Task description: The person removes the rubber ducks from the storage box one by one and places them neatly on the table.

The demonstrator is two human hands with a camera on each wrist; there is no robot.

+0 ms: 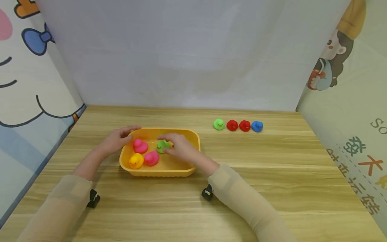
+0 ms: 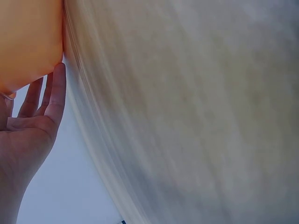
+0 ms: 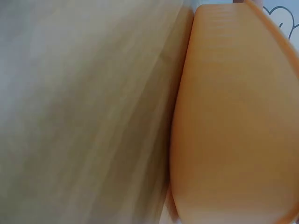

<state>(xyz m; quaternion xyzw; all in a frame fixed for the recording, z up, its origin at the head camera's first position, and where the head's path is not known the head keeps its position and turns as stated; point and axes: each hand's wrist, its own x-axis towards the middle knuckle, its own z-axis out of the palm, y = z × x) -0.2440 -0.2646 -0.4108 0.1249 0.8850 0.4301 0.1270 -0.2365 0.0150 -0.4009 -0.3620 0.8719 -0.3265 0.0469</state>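
Observation:
A yellow-orange plastic basket (image 1: 163, 173) holds two pink ducks (image 1: 140, 146) (image 1: 151, 158), a yellow duck (image 1: 136, 161) and a green duck (image 1: 162, 147). At its back left corner my left hand (image 1: 116, 141) grips the rim, thumb over the inside and fingers outside. The left wrist view shows the fingers of that hand (image 2: 30, 130) against the basket's outer wall (image 2: 30, 37). My right hand (image 1: 181, 148) is inside the basket, its index finger and thumb spread around green just right of the green duck; contact is unclear. The right wrist view shows the basket's outer wall (image 3: 229, 107).
A row of ducks lies on the wooden table (image 1: 257, 188) to the back right: green (image 1: 218, 124), two red (image 1: 232, 125) (image 1: 245, 126) and blue (image 1: 257, 126). A pale cloth (image 1: 187, 57) hangs behind the table, with printed cloths at both sides.

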